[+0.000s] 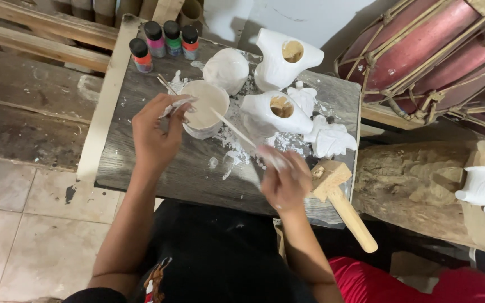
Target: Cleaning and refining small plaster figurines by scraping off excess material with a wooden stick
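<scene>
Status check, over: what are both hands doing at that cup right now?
Left hand grips white cup rim. Right hand holds stick dipped in it. White figures crowd alongside.

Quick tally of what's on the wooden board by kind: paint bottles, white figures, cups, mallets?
Paint bottles: 4
White figures: 5, counting the round one and the two small ones at the right edge
Cup of white paint: 1, held by the left hand
Wooden mallet: 1
Stick in the right hand: 1
Total: 12
</scene>
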